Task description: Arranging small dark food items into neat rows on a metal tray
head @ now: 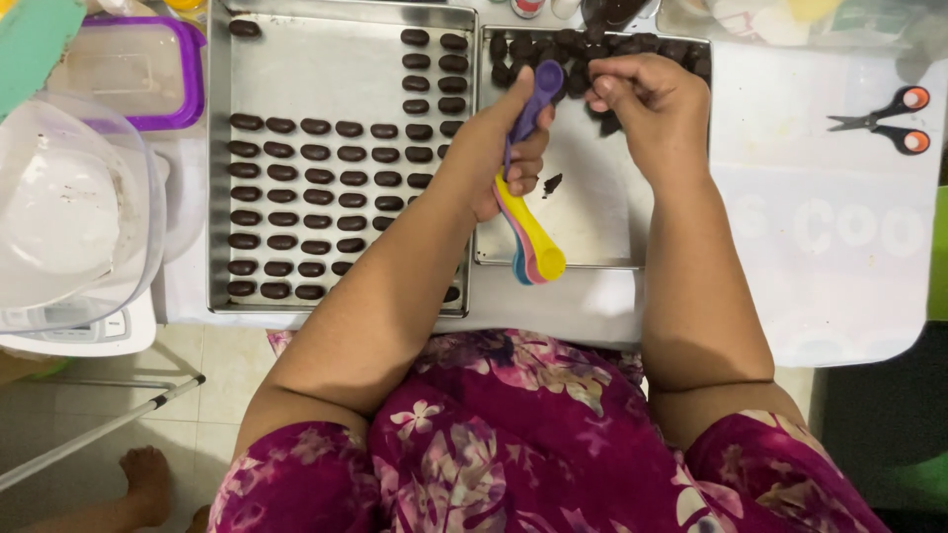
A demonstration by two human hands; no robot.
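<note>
The left hand [499, 148] is closed around a set of coloured measuring spoons [528, 212], with the purple spoon [541, 89] raised at the top and the yellow, pink and blue ones hanging below the palm. The right hand [647, 104] is curled shut just beside the purple bowl, fingertips pinched on a dark piece too small to make out clearly, over the right tray [592, 212]. A pile of dark pieces [592, 49] lies along that tray's far edge, and one crumb [552, 184] sits on its bare metal.

To do this well, it seems best to keep the purple bowl level and close to the fingertips, so nothing drops, and to work above the tray, clear of the finished rows.

The left tray [219, 197] holds neat rows of dark oval sweets [316, 178]. Both trays rest on a white-covered tabletop [829, 247], with scissors [884, 120] on the right, and a clear bowl [69, 197] on a scale [99, 331] and a purple-rimmed box [148, 69] on the left. Below lies a tiled floor [212, 395].
</note>
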